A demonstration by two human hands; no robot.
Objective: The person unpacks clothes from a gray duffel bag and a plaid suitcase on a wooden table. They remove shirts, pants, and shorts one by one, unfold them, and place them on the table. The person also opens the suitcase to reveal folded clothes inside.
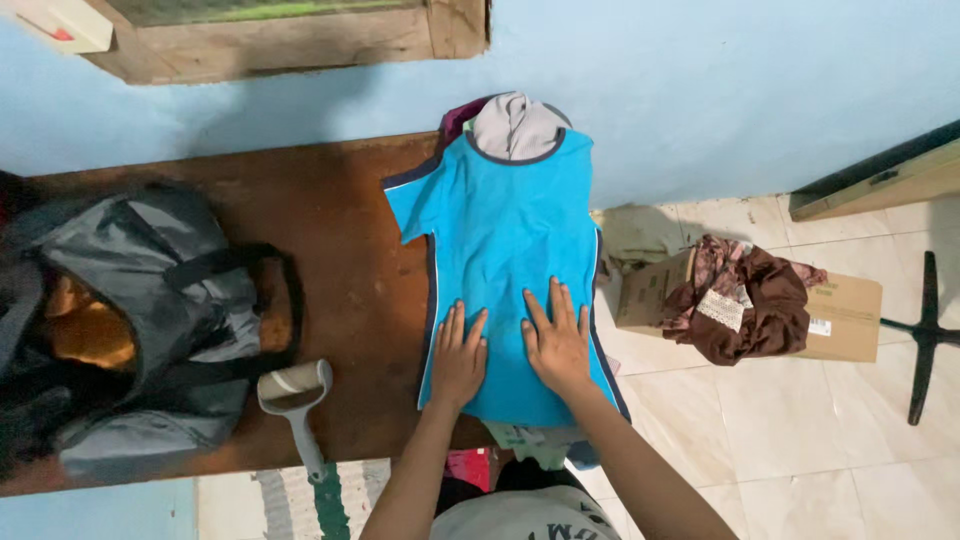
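Note:
A bright blue T-shirt with dark trim lies spread on the right end of a brown wooden table, its neck toward the wall and one sleeve out to the left. Grey and maroon cloth shows at its collar. My left hand and my right hand press flat on the shirt's lower part, side by side, fingers spread and pointing toward the wall. Neither hand grips anything. More folded cloth peeks out under the shirt's near hem.
A dark grey bag with orange contents fills the table's left end. A lint roller lies near the front edge. On the tiled floor to the right sits a cardboard box with brown fabric on it, and a black stand.

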